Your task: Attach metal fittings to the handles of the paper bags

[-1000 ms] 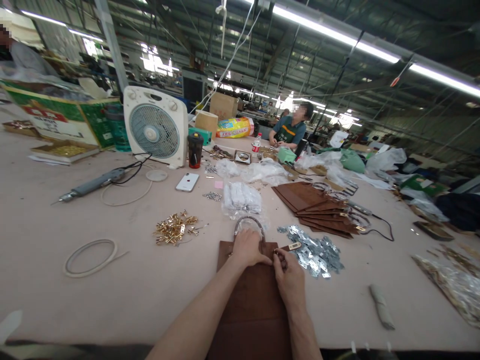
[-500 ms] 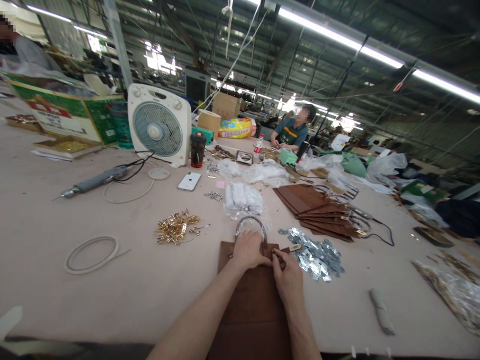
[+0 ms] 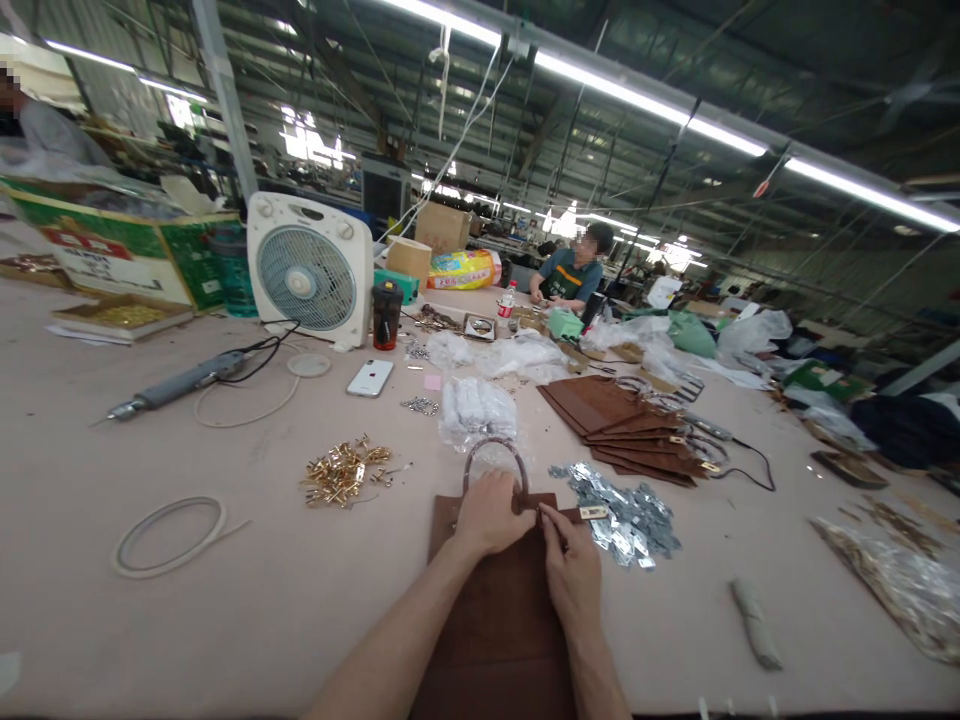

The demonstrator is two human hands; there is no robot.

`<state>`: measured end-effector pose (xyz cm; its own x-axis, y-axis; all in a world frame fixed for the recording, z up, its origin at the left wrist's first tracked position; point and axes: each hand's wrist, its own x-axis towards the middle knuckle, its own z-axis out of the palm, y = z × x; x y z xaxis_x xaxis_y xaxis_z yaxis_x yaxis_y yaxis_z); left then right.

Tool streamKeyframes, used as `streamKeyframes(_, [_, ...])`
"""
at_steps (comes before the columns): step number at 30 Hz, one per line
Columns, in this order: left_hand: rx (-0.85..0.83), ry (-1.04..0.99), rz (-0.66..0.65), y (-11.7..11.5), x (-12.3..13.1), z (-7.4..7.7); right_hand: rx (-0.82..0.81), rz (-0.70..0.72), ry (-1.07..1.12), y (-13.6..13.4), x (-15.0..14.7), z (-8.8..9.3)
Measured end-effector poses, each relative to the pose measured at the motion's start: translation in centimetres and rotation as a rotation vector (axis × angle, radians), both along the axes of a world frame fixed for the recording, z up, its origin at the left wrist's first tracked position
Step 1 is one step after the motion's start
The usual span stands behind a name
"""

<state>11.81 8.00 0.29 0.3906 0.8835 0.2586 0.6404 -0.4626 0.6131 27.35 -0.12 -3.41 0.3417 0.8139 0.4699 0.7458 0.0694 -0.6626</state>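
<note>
A brown bag (image 3: 491, 625) lies flat in front of me, its looped handle (image 3: 517, 455) standing up at the top edge. My left hand (image 3: 489, 515) grips that top edge by the handle, fingers curled over it and thumb pointing right. Beside the thumb, my right hand (image 3: 571, 560) pinches at the bag's surface; what sits between its fingertips is too small to make out. A short brown strap with a gold metal plate (image 3: 593, 513) sticks out to the right above my right hand.
Flat metal plates (image 3: 626, 515) lie in a heap right of the bag. Gold screw-like fittings (image 3: 345, 472) are piled left. Stacked brown bags (image 3: 607, 415), a phone (image 3: 370, 378), a fan (image 3: 307, 270) and a corded tool (image 3: 176, 383) sit farther off. Another person (image 3: 568, 275) works across the table.
The view has shifted slightly. My right fingertips have come closer to my left thumb, and the strap with the gold plate has swung to lie more level.
</note>
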Motion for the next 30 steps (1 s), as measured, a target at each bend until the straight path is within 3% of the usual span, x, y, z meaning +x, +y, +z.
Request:
streamKeyframes(5, [0.05,-0.061,0.016,-0.6,-0.2,0.3,0.083,-0.087,0.151,-0.2,-0.1,0.9])
streamKeyframes(13, [0.103,-0.174,-0.045,-1.2,-0.9,0.5,-0.047,0.114,0.443,0.0,1.1,0.6])
streamKeyframes(17, [0.136,-0.363,-0.091,-2.0,-1.7,0.5,-0.083,0.152,0.569,0.0,1.1,0.9])
streamKeyframes(21, [0.263,-0.544,0.072,-2.6,-3.4,0.3,-0.087,0.15,0.666,0.1,1.0,1.3])
streamKeyframes(26, [0.266,-0.539,0.36,-3.1,-5.8,0.0,-0.089,0.104,0.688,0.4,1.1,1.2])
streamKeyframes(30, [0.153,-0.48,0.337,-3.5,-6.2,-0.4,-0.083,0.113,0.69,0.7,1.2,0.8])
